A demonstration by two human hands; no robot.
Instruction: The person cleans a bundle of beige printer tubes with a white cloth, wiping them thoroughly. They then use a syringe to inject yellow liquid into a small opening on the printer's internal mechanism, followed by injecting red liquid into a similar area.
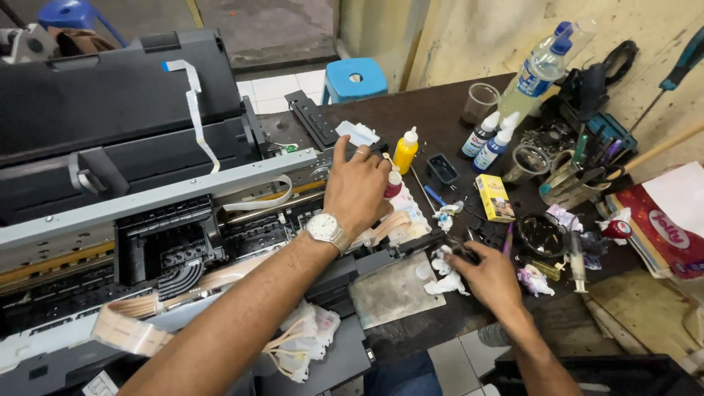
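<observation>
My left hand (pixel 356 187), with a wristwatch and a ring, lies on the right end of an opened black printer (pixel 147 147). Its thumb side closes around a small red ink bottle (pixel 394 185) standing at the ink tank block. My right hand (pixel 490 277) is low on the dark table (pixel 440 125), fingers pinched on a small dark tool (pixel 460 249) beside crumpled white tissue (pixel 444 273). A grey metal plate (pixel 392 292) lies between the two hands.
A yellow ink bottle (pixel 405 150), two blue-labelled bottles (pixel 488 139), a clear cup (pixel 482 101), a yellow box (pixel 495 198), a syringe (pixel 576 258) and a tool holder (pixel 587 158) crowd the table. A blue stool (pixel 355 78) stands behind. White ribbon cables trail from the printer.
</observation>
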